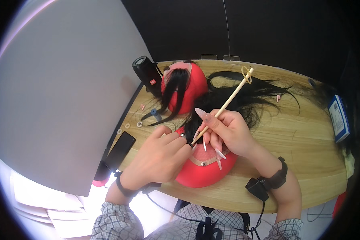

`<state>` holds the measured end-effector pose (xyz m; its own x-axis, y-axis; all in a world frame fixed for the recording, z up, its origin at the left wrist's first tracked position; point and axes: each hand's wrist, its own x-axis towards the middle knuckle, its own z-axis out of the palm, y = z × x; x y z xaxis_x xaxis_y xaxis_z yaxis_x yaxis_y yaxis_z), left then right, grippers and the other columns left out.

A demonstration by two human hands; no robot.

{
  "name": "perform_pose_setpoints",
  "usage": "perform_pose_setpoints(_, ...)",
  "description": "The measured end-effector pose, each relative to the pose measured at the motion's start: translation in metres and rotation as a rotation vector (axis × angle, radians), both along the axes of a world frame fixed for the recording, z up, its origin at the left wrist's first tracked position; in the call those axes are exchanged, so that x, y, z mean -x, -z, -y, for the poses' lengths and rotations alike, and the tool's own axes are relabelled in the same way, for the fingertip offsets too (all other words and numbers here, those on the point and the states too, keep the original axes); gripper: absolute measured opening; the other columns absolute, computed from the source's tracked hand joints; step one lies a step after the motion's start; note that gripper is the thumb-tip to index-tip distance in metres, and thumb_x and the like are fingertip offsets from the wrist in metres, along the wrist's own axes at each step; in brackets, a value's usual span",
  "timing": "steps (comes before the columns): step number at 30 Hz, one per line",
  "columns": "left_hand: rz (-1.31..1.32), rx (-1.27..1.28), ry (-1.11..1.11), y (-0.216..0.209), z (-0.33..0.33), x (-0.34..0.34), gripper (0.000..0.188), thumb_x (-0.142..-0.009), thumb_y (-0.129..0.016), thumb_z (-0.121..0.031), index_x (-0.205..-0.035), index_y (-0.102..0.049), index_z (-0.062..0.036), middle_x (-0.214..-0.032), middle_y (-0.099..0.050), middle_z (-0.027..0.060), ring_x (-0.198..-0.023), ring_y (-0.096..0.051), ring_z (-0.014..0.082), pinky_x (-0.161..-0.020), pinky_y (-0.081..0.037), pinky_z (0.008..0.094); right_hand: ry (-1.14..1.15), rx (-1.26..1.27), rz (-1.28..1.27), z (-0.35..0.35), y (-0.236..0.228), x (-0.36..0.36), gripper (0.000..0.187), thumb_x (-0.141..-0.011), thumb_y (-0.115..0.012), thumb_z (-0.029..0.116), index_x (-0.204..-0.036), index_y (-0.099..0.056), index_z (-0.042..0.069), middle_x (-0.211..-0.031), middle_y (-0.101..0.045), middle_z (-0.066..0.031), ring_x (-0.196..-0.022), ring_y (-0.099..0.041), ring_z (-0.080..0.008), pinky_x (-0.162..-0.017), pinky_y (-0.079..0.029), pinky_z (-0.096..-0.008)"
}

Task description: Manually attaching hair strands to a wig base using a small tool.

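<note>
My right hand (234, 130) grips a thin wooden stick-handled tool (231, 97) like a pen, its lower tip slanting down to the lace. A yellowish rubber band (247, 75) loops round the stick's upper end. Below lies a red head form (204, 177) with pale lace mesh (207, 153) pinned over it. My left hand (164, 156) rests on the form's left side, fingers curled and pressed together beside the tool's tip. What its fingertips hold is hidden. Long black hair (232, 98) spreads from the form toward the back right of the table.
A second red head form (197, 82) with black hair stands behind, next to a black cylindrical speaker (147, 74). Left are a phone (122, 148), a blue spool (155, 115) and small rings. A blue-and-white box (339, 119) sits right. Cables hang from both wrist straps.
</note>
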<state>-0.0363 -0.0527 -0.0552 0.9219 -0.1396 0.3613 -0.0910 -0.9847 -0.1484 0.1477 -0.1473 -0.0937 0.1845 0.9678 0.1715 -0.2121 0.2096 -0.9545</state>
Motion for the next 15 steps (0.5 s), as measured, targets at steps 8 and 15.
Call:
perform_pose_setpoints(8,-0.092,0.104,0.054,-0.005,0.002,0.006,0.014,-0.064,-0.058,-0.010,-0.076,-0.055,-0.0040,-0.069,-0.048,0.0044,-0.068,-0.053,0.0205,-0.070,-0.039,0.0326,0.009,0.038,-0.028,0.001,-0.003,0.001,0.040,-0.098,-0.050,0.032,-0.080,-0.059,-0.002,-0.056,-0.056,-0.0058,-0.035,-0.046,-0.0065,-0.035,-0.036,-0.0197)
perform_pose_setpoints(15,-0.001,0.154,0.071,-0.007,0.014,0.016,0.009,-0.064,-0.060,-0.004,-0.071,-0.055,-0.0049,-0.067,-0.051,0.0045,-0.061,-0.054,0.0211,-0.085,-0.043,0.0378,-0.028,0.029,-0.033,0.001,-0.003,-0.002,0.039,-0.096,-0.053,0.033,-0.080,-0.059,-0.002,-0.059,-0.058,-0.0048,-0.039,-0.051,-0.0053,-0.034,-0.037,-0.0184)
